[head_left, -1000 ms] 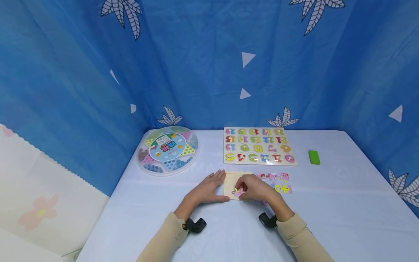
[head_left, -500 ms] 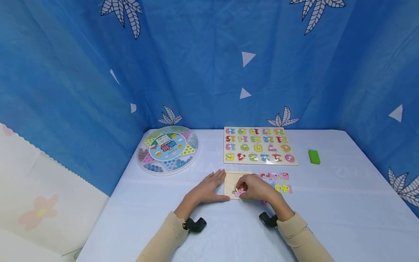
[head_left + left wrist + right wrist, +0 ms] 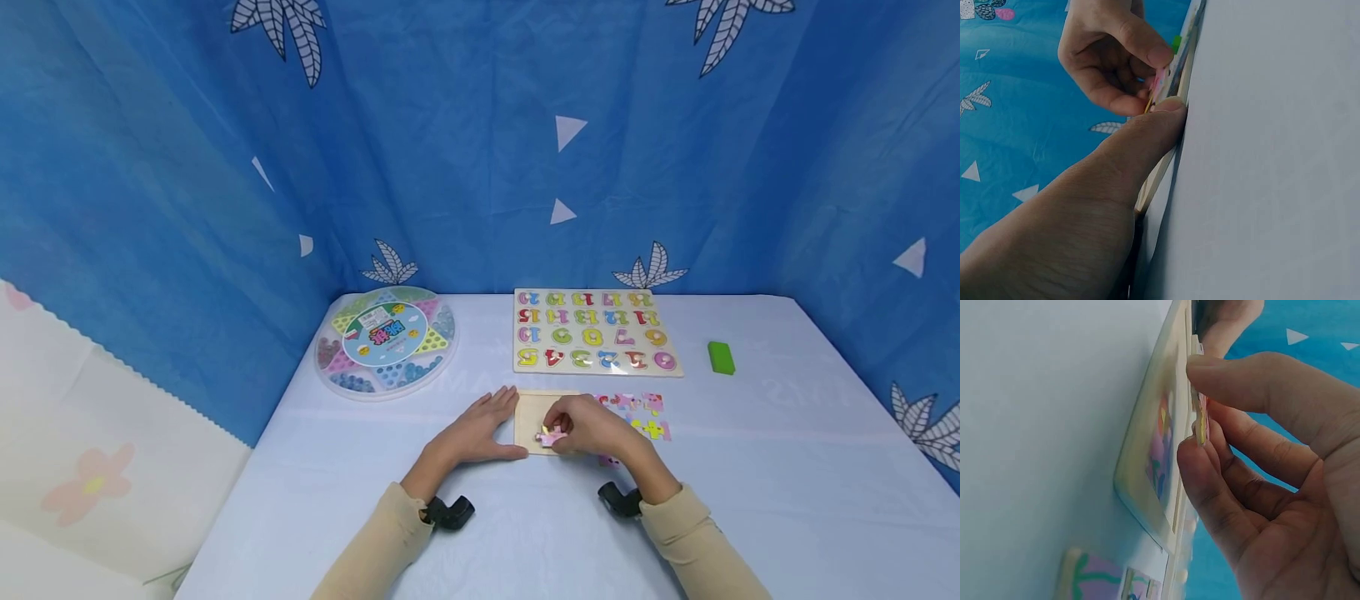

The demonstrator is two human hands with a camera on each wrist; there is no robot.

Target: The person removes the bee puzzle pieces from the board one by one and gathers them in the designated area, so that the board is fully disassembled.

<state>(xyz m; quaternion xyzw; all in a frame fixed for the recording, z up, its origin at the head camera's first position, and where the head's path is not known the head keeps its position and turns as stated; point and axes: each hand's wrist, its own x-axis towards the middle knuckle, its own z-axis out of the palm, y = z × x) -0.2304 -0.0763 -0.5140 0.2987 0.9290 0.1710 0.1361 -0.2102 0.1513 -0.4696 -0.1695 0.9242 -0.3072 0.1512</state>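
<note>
In the head view, my left hand [image 3: 480, 431] lies with straight fingers along the left edge of a small wooden puzzle tray [image 3: 528, 410]. Its thumb [image 3: 1169, 106] presses on the tray's near rim in the left wrist view. Over the tray, my right hand [image 3: 588, 425] pinches a pink jigsaw piece [image 3: 551, 436] between thumb and fingers. The right wrist view shows that piece [image 3: 1201, 422] edge-on, raised off the tray floor. A coloured picture patch [image 3: 1160, 447] sits inside the tray, hidden by my right hand in the head view.
Loose jigsaw pieces [image 3: 651, 428] lie right of the tray, partly behind my right hand. A wooden number board [image 3: 592, 327] is behind it. At the back left is a round marble game [image 3: 385, 335]; a green block [image 3: 721, 357] lies far right.
My right hand has shifted slightly right and raised the pink jigsaw piece, so more of it shows. My left hand has stayed in place on the tray's edge.
</note>
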